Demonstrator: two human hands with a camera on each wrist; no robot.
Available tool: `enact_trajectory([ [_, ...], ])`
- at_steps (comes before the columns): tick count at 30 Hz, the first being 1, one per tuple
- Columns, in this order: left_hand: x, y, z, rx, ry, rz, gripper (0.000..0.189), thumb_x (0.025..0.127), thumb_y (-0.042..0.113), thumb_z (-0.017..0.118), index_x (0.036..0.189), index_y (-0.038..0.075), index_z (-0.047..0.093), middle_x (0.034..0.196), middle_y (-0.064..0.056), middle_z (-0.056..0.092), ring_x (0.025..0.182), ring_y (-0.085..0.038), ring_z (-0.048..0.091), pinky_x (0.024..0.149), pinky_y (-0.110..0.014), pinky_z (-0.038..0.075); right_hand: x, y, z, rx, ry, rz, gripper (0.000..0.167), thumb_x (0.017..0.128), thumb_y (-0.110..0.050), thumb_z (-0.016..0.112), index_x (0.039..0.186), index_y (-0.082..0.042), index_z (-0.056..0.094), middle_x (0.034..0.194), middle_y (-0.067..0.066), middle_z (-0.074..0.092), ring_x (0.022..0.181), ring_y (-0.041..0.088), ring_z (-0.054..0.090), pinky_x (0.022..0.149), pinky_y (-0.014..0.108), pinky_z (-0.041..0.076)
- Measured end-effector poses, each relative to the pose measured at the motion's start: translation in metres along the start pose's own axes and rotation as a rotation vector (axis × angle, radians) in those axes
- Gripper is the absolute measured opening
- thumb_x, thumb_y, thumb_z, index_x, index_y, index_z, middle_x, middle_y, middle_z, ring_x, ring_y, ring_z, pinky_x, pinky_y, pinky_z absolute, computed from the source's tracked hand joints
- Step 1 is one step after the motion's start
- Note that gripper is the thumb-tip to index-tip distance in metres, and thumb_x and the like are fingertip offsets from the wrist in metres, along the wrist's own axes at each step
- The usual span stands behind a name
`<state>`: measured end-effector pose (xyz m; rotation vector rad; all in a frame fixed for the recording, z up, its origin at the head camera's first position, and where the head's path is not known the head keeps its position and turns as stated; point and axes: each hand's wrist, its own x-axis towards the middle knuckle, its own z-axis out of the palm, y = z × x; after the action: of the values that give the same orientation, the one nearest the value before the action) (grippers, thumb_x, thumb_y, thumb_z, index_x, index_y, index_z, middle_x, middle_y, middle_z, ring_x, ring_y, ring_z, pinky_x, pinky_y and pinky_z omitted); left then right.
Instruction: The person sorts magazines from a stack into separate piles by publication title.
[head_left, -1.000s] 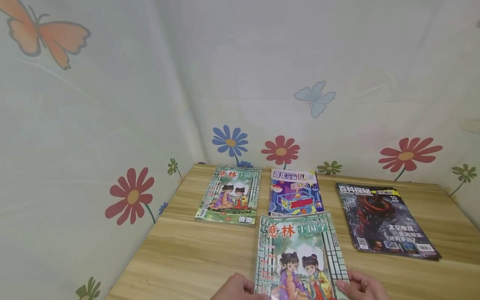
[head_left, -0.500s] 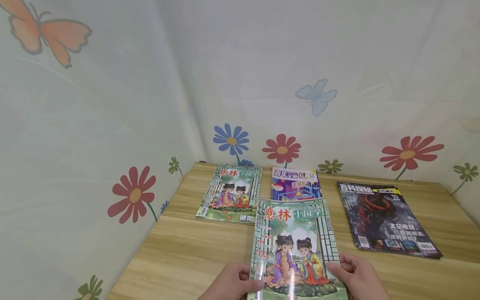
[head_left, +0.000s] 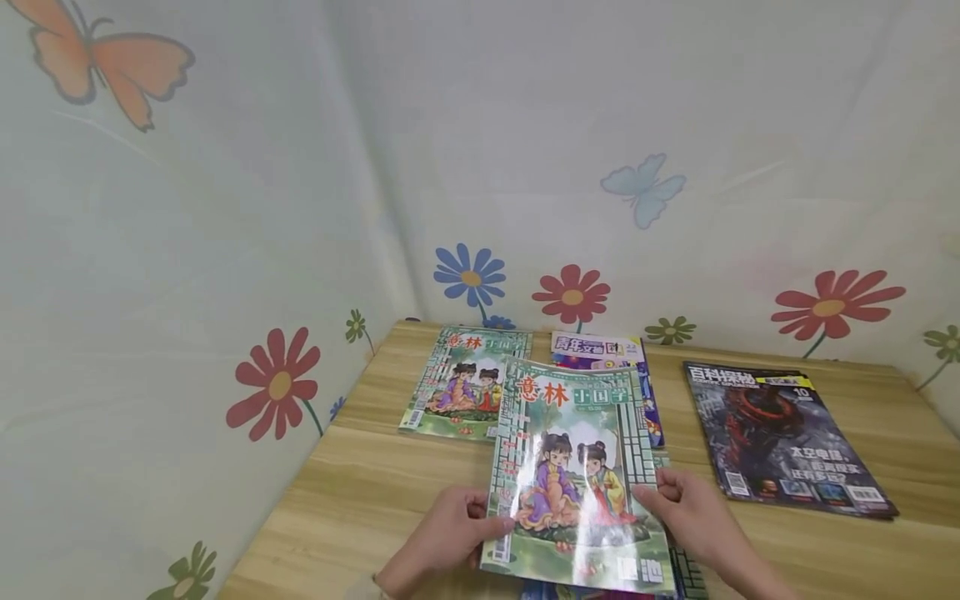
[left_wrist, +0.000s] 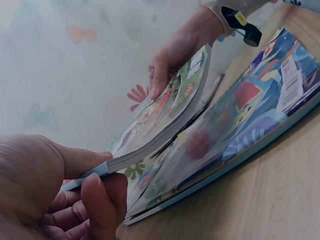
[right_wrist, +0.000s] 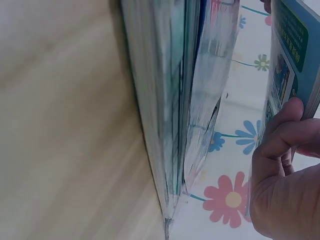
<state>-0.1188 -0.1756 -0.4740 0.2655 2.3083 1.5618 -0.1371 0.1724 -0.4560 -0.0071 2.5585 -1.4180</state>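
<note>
Between my two hands is a green-framed magazine [head_left: 577, 475] with two cartoon children on its cover. My left hand [head_left: 453, 527] pinches its left edge, thumb on top and fingers beneath. On the opposite edge, my right hand [head_left: 697, 512] grips it with the thumb over the cover. The left wrist view shows it raised and tilted above a pile of magazines [left_wrist: 250, 112] with a colourful cover on top. That pile's edges [right_wrist: 165, 100] stand out in the right wrist view, apart from the held magazine. In the head view the held magazine hides most of the pile.
A matching green magazine [head_left: 453, 387] lies at the back left of the wooden table [head_left: 352, 475], partly overlapped in view. Beside it lies a purple magazine [head_left: 585, 346], and dark magazines [head_left: 780, 442] lie at the right. A flowered cloth wall [head_left: 510, 167] borders the table.
Both hands have moved the green magazine forward and slightly left. It now overlaps more of the purple magazine in view, and part of the pile shows beneath it.
</note>
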Motion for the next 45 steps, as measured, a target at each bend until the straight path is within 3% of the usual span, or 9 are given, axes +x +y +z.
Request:
enact_trajectory([
  [2,0.003,0.001,-0.003,0.017,0.016,0.015,0.019,0.098,0.026,0.081,0.095,0.008,0.077,0.065,0.006,0.062,0.046,-0.008,0.052,0.045,-0.017,0.038,0.005,-0.003,0.001,-0.024,0.007,-0.021,0.042,0.105,-0.032,0.073,0.086,0.000,0.052,0.060,-0.004,0.036,0.050,0.009,0.033,0.055,0.023,0.033],
  [6,0.008,-0.001,-0.011,0.053,0.055,0.018,0.026,0.098,0.029,0.081,0.087,0.008,0.072,0.062,0.007,0.058,0.045,-0.009,0.050,0.045,-0.017,0.037,0.016,-0.007,0.005,-0.093,0.037,-0.094,0.048,0.105,-0.033,0.074,0.076,-0.011,0.042,0.059,-0.006,0.029,0.052,0.008,0.028,0.056,0.023,0.029],
  [16,0.020,-0.008,-0.038,0.087,0.121,-0.004,0.046,0.098,0.034,0.082,0.069,0.017,0.050,0.056,0.009,0.051,0.043,-0.009,0.050,0.047,-0.019,0.035,0.040,-0.025,0.018,-0.101,0.046,-0.150,0.051,0.105,-0.029,0.073,0.072,-0.015,0.037,0.057,-0.005,0.029,0.048,0.010,0.033,0.055,0.024,0.029],
  [19,0.022,-0.010,-0.047,0.074,0.130,-0.009,0.049,0.098,0.032,0.082,0.069,0.017,0.046,0.055,0.009,0.047,0.044,-0.011,0.050,0.048,-0.020,0.036,0.048,-0.031,0.023,-0.135,0.056,-0.185,0.052,0.105,-0.027,0.073,0.070,-0.016,0.037,0.058,-0.005,0.025,0.051,0.011,0.027,0.056,0.024,0.025],
  [23,0.028,-0.013,-0.060,0.060,0.150,-0.027,0.048,0.098,0.030,0.082,0.069,0.015,0.047,0.055,0.009,0.045,0.044,-0.012,0.047,0.049,-0.022,0.037,0.059,-0.038,0.029,-0.141,0.058,-0.211,0.053,0.106,-0.024,0.072,0.069,-0.016,0.035,0.058,-0.006,0.023,0.051,0.011,0.023,0.056,0.024,0.026],
  [31,0.043,-0.018,-0.081,0.127,0.224,-0.048,0.049,0.099,0.028,0.081,0.067,0.015,0.046,0.055,0.008,0.044,0.044,-0.012,0.047,0.049,-0.023,0.037,0.086,-0.051,0.042,-0.137,0.073,-0.217,0.053,0.106,-0.026,0.072,0.067,-0.017,0.037,0.058,-0.005,0.028,0.050,0.012,0.030,0.053,0.024,0.028],
  [36,0.044,-0.023,-0.087,0.156,0.257,-0.079,0.048,0.100,0.029,0.080,0.069,0.016,0.046,0.057,0.007,0.045,0.046,-0.012,0.049,0.050,-0.025,0.039,0.098,-0.057,0.054,-0.119,0.066,-0.178,0.052,0.104,-0.025,0.073,0.066,-0.017,0.040,0.057,-0.006,0.033,0.050,0.010,0.034,0.051,0.022,0.027],
  [40,0.047,-0.027,-0.092,0.174,0.283,-0.102,0.044,0.100,0.028,0.080,0.070,0.015,0.049,0.059,0.006,0.049,0.048,-0.012,0.049,0.050,-0.025,0.040,0.108,-0.059,0.061,-0.162,0.093,-0.193,0.053,0.103,-0.028,0.076,0.065,-0.017,0.040,0.056,-0.006,0.033,0.052,0.011,0.030,0.052,0.023,0.025],
  [45,0.050,-0.032,-0.100,0.224,0.333,-0.135,0.040,0.101,0.028,0.079,0.072,0.013,0.055,0.060,0.003,0.052,0.052,-0.013,0.049,0.051,-0.027,0.039,0.118,-0.066,0.070,-0.141,0.084,-0.188,0.055,0.103,-0.029,0.075,0.064,-0.017,0.039,0.056,-0.006,0.031,0.052,0.011,0.026,0.052,0.025,0.024],
])
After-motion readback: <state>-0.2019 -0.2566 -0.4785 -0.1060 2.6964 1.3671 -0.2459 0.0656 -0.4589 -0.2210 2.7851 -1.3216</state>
